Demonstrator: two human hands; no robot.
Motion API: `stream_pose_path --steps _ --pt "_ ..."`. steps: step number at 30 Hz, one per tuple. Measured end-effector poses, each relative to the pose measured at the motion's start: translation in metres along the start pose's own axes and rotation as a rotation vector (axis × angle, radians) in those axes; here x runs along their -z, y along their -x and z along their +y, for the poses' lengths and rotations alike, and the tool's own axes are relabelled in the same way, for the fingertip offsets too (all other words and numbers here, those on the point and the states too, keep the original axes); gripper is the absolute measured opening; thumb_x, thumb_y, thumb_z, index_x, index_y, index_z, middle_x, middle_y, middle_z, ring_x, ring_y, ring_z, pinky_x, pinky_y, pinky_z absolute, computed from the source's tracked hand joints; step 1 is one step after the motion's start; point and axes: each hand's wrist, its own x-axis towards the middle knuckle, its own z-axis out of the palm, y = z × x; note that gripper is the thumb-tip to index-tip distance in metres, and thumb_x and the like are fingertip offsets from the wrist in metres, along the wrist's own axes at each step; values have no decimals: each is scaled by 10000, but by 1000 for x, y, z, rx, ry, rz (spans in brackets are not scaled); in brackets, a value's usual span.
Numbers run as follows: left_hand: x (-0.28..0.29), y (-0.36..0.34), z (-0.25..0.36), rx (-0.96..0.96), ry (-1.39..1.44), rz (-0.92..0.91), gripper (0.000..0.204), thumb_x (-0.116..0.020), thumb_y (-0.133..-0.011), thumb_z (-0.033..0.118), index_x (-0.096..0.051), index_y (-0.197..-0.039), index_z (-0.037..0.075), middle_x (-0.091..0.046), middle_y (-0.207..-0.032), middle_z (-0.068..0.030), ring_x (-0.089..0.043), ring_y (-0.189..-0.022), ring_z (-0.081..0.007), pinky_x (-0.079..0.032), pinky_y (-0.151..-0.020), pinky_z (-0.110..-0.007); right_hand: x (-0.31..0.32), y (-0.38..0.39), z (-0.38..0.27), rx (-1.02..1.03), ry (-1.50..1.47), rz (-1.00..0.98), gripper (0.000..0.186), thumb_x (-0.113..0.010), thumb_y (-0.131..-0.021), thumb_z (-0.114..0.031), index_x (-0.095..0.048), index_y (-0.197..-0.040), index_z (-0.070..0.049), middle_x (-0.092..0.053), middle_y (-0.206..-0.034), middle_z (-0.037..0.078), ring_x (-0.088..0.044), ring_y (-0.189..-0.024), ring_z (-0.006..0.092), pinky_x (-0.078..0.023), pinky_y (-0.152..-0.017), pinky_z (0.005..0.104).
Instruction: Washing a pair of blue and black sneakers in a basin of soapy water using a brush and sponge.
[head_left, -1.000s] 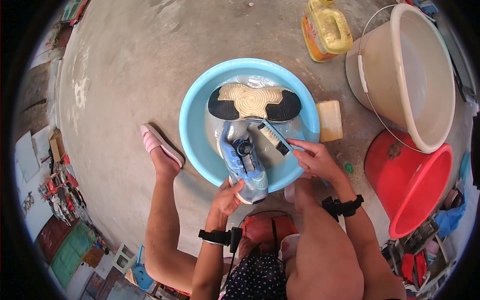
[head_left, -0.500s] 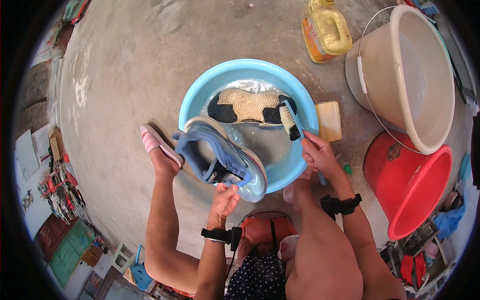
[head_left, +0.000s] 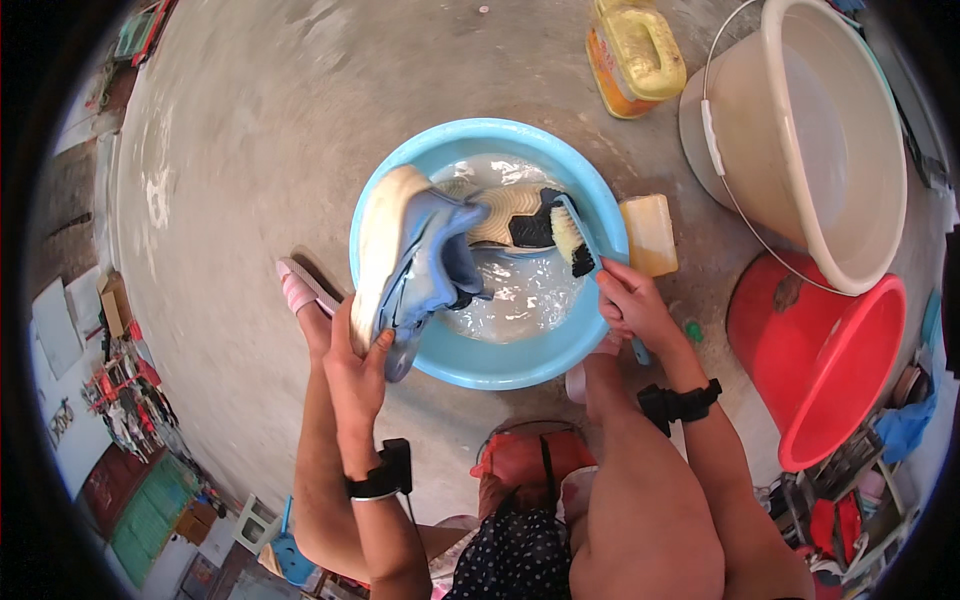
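My left hand [head_left: 362,350] grips a blue sneaker [head_left: 405,255] by one end, raised and turned on its side over the left part of the light blue basin [head_left: 495,375], its pale sole edge outward. A second shoe [head_left: 510,210] lies sole-up in soapy water, partly hidden behind the raised one. My right hand [head_left: 625,305] is closed round the handle of a blue brush [head_left: 575,240], whose white-and-black bristles are over the right end of that shoe's sole. A yellowish soap block [head_left: 648,233] is beside the basin on the right.
A yellow plastic jug [head_left: 635,60] stands at the top right. A large beige bucket [head_left: 730,120] and a red bucket [head_left: 760,330] are on the right. My legs and slippered feet flank the basin's near side; assorted items line both edges of the concrete floor [head_left: 230,150].
The sneaker in my left hand has been lifted and turned from lying lengthwise to side-up, moving leftward. The brush has risen from the basin's middle toward the other shoe's right end.
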Motion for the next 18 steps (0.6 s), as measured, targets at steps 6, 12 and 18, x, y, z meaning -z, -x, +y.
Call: stream_pose_path --steps 6,12,18 --pt "25 0 17 34 -252 -189 561 -630 -778 -2 -441 -1301 71 -596 -1109 -196 -574 -1043 -258 -434 -898 -328 1 0 3 13 14 -5 380 -529 -950 -177 -493 -1299 -32 -397 -611 -70 -329 -483 13 -257 -405 192" --pt "-3 14 58 64 -359 -97 578 -650 -785 89 -396 -1297 3 -600 -984 -274 -602 -899 -404 -480 -772 -411 -1 0 4 15 2 -20 391 -548 -939 -161 -491 -1305 -35 -406 -638 -77 -338 -505 11 -254 -416 188" --pt "-56 20 45 26 -132 87 581 -738 -716 122 -443 -1187 -47 -470 -1091 -208 -449 -1076 -376 -364 -926 -432 -1 -1 3 -7 -45 -35 377 -544 -942 -166 -492 -1295 -43 -404 -644 -76 -338 -508 10 -252 -414 185"
